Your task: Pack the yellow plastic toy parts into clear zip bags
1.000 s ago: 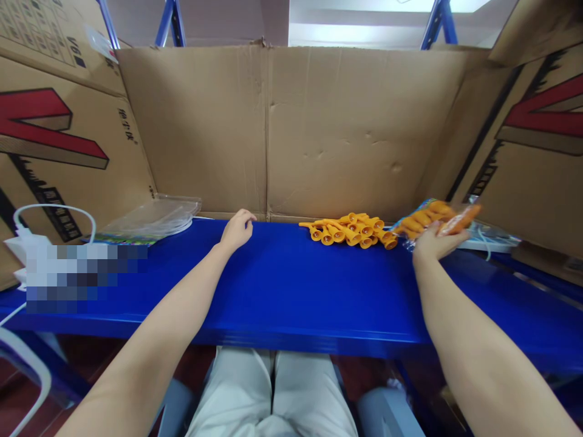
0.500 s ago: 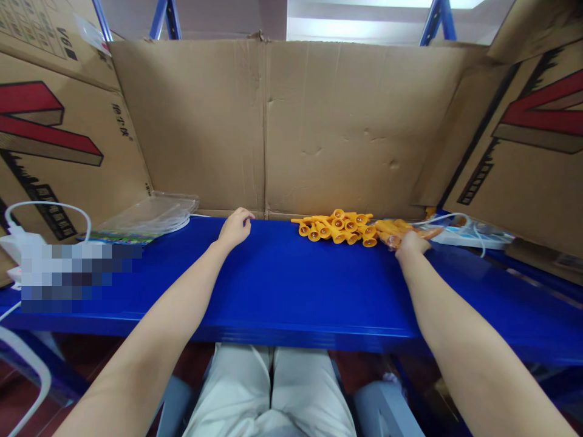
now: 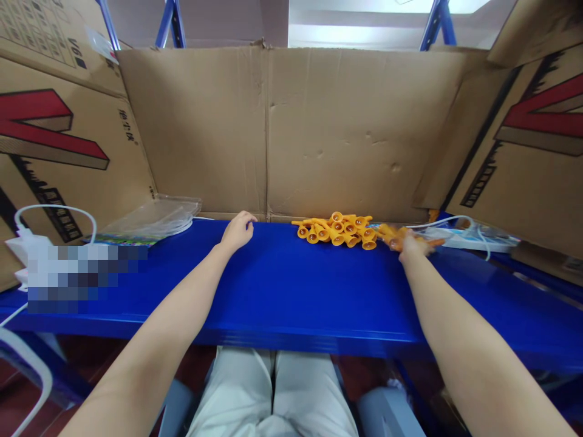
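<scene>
A pile of several small orange plastic bell-shaped pieces [image 3: 337, 228] lies on the blue table [image 3: 291, 291] near the cardboard back wall. My right hand [image 3: 411, 246] rests just right of the pile, over a clear bag of orange pieces [image 3: 390, 234] lying on the table. Its fingers are blurred. My left hand [image 3: 237, 229] rests on the table left of the pile, fingers loosely curled with nothing in them.
Cardboard walls [image 3: 328, 127] surround the table on three sides. A stack of clear plastic bags [image 3: 152, 218] lies at the back left. A white charger and cable [image 3: 27, 243] sit far left. A white power strip with cable [image 3: 464, 237] lies at the right.
My right hand lowered the bag of orange pieces from above the table down onto it beside the pile. The left hand has stayed put.
</scene>
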